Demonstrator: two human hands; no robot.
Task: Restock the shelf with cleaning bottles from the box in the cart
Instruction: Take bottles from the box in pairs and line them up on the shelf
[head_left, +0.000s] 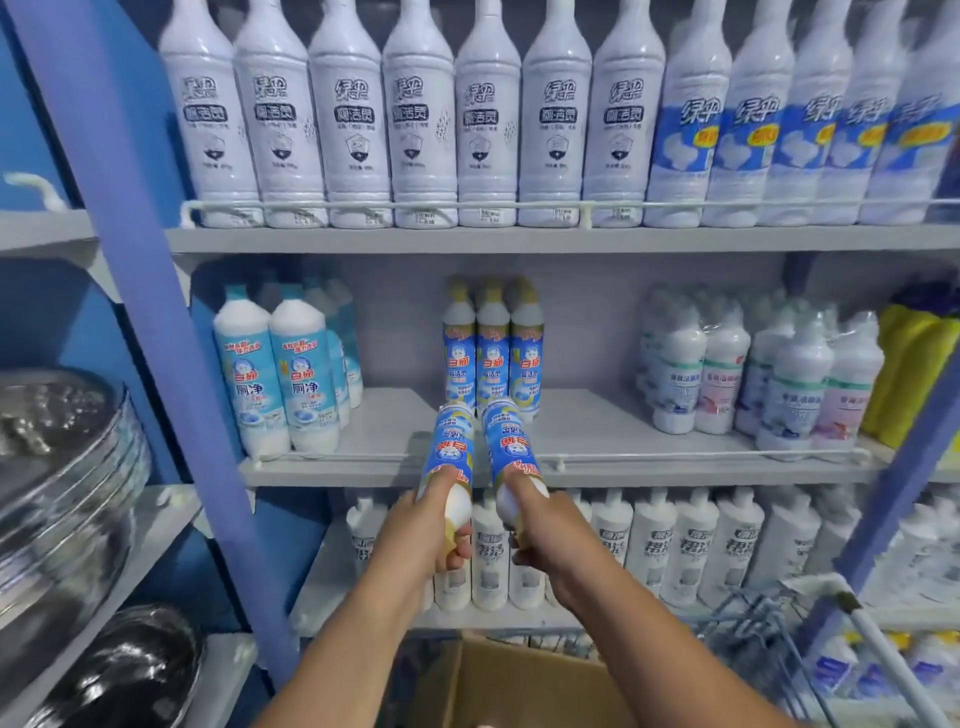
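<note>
My left hand (423, 525) grips the neck of a blue-and-white cleaning bottle (448, 447), held bottom-forward over the front rail of the middle shelf (623, 436). My right hand (537, 525) grips a second matching bottle (508, 441) the same way, right beside the first. Just behind them three identical yellow-capped bottles (492, 358) stand upright in a row on that shelf. The open cardboard box (498, 680) lies below my arms at the bottom edge, inside the wire cart (769, 618).
On the middle shelf, larger blue-labelled bottles (283, 384) stand left and wrapped white bottles (753, 374) right. Tall white bottles (415, 119) fill the top shelf, white ones (675, 545) the lower. A blue upright post (171, 322) and metal basins (57, 467) lie left.
</note>
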